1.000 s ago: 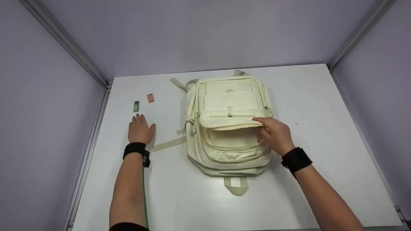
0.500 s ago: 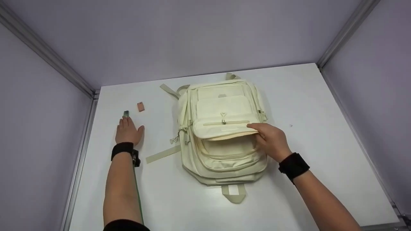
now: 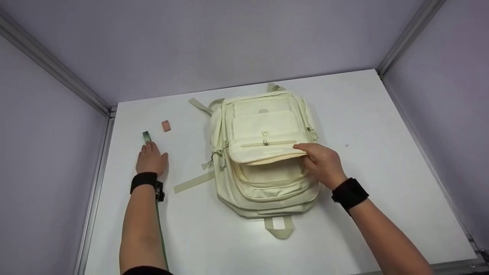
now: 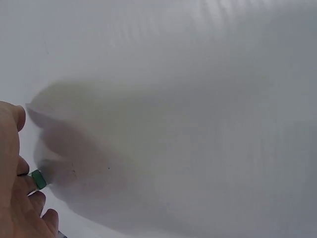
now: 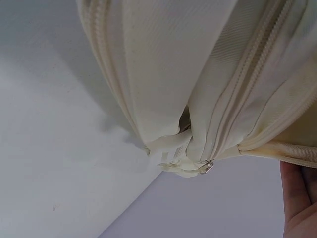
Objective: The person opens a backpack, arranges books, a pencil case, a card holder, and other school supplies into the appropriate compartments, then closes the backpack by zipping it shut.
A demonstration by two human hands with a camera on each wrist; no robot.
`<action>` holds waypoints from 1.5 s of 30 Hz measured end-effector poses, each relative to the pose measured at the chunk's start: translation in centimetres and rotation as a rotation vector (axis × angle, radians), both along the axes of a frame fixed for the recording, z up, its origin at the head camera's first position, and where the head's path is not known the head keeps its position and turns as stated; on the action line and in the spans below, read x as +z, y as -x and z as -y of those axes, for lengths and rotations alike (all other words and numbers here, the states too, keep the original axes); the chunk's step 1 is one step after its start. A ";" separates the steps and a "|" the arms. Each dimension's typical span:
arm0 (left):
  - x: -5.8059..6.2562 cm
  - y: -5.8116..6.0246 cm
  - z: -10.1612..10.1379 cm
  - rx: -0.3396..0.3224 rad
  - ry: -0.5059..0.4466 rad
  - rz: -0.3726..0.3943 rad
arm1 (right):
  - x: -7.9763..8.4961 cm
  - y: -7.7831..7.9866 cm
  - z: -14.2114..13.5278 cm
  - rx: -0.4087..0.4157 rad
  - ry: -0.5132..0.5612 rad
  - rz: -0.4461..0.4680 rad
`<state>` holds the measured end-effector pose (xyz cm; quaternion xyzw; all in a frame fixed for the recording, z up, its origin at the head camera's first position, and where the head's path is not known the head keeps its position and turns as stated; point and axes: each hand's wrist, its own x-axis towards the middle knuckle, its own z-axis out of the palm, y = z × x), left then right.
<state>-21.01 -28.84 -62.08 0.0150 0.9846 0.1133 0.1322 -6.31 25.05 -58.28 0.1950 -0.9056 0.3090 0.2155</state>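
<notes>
A cream backpack (image 3: 267,126) lies on the table, its front pocket gaping. My right hand (image 3: 324,164) pinches the edge of the pocket flap (image 3: 269,154) at its right end and holds it raised; in the right wrist view, fingers (image 5: 293,191) show below the flap's edge. At the left, my left hand (image 3: 151,159) reaches forward over the table, thumb spread away from the fingers. Its fingertips are at the near end of a small green block (image 3: 146,135). In the left wrist view, the block's green end (image 4: 38,179) pokes out between two fingers.
A small orange block (image 3: 166,125) lies to the right of the green one. A loose strap (image 3: 195,182) stretches from the bag toward my left hand. A tiny pale speck (image 3: 346,145) lies right of the bag. Lilac panels (image 3: 244,42) enclose the white table (image 3: 214,244).
My left hand moved forward onto the green block, then drew back slightly, and the block has turned a little. The right hand keeps holding the flap. The head view has shifted.
</notes>
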 end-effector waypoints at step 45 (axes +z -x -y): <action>0.3 0.9 -0.2 0.421 -0.260 -0.179 | 0.3 0.1 0.5 -0.050 0.031 -0.010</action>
